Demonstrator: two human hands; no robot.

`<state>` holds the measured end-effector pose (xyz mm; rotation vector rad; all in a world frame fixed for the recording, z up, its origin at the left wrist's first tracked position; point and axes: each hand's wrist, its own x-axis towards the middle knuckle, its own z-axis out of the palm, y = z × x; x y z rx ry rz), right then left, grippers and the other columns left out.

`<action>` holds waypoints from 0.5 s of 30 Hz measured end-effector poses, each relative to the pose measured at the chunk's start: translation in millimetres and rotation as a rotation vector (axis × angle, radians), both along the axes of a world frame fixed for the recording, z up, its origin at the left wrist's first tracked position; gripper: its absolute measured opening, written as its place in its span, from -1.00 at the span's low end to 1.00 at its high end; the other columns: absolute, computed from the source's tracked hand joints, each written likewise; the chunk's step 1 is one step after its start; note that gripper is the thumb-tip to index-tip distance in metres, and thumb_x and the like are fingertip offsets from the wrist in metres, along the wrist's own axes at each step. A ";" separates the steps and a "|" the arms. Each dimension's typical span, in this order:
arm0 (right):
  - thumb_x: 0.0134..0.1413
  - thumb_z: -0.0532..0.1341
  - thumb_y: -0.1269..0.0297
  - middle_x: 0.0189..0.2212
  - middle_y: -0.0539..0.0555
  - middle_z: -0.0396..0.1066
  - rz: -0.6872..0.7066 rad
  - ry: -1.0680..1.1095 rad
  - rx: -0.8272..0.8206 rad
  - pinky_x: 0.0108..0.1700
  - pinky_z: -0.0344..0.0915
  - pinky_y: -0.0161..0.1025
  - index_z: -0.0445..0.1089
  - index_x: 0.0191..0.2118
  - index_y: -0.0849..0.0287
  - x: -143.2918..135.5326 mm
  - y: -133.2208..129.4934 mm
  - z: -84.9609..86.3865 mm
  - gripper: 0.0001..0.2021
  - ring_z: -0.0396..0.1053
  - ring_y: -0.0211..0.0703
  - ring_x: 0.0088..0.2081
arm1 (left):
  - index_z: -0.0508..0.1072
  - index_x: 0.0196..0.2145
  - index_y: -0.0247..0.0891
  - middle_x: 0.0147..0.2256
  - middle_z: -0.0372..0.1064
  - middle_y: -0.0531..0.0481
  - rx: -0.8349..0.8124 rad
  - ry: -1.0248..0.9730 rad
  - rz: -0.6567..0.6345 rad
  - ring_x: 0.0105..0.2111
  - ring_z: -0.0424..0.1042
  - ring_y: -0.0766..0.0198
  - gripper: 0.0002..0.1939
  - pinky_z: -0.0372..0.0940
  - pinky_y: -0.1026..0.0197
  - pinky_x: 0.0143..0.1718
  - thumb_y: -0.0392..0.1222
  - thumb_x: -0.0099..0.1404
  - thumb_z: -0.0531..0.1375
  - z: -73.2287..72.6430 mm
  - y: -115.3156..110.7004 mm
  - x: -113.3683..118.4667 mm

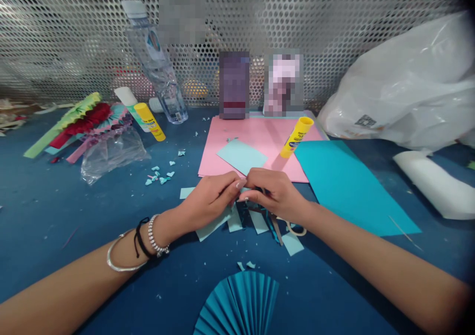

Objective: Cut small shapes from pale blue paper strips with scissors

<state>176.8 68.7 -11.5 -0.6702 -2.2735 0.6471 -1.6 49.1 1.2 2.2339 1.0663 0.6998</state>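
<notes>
My left hand (210,199) and my right hand (280,192) meet at the fingertips in the middle of the table. Both are closed in a pinch, and what they hold, if anything, is too hidden to name. Under and around them lie several pale blue paper strips (259,222). A pair of scissors (296,228) with a cream handle lies partly covered below my right hand. Just beyond the fingers, a pale blue paper piece (243,156) rests over pink paper sheets (218,132); its near corner is hidden. A pleated teal paper fan (237,305) lies close to me.
A yellow glue stick (297,137) stands on the pink sheets beside a turquoise sheet (345,186). Further left are another glue stick (150,122), a water bottle (158,63), pleated paper pieces (79,122) and paper scraps (163,179). A white plastic bag (404,82) sits right.
</notes>
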 end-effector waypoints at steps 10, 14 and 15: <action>0.18 -0.02 0.30 -0.53 -0.02 0.20 0.116 0.030 -0.175 -0.40 0.13 -0.35 0.23 -0.45 0.24 2.9 -2.8 6.6 -0.77 0.18 -0.36 -0.46 | 0.20 -0.41 -0.26 -0.52 0.25 0.08 0.080 0.006 0.004 -0.56 0.18 0.42 -0.79 0.08 0.34 -0.52 -0.21 0.34 -0.13 -3.0 -5.5 -1.3; 0.17 0.00 0.31 -0.54 -0.01 0.22 0.105 0.035 -0.173 -0.40 0.13 -0.35 0.25 -0.46 0.24 2.1 -2.5 7.2 -0.77 0.19 -0.36 -0.46 | 0.20 -0.41 -0.27 -0.51 0.25 0.07 0.089 0.024 0.014 -0.56 0.19 0.41 -0.78 0.08 0.33 -0.52 -0.21 0.34 -0.14 -4.3 -6.4 -1.5; 0.16 0.01 0.31 -0.55 -0.02 0.23 0.091 0.035 -0.164 -0.40 0.13 -0.35 0.26 -0.47 0.24 1.7 -2.5 7.5 -0.77 0.20 -0.36 -0.46 | 0.20 -0.41 -0.27 -0.51 0.25 0.07 0.092 0.023 0.018 -0.56 0.19 0.41 -0.77 0.09 0.33 -0.52 -0.21 0.35 -0.14 -4.6 -6.2 -1.6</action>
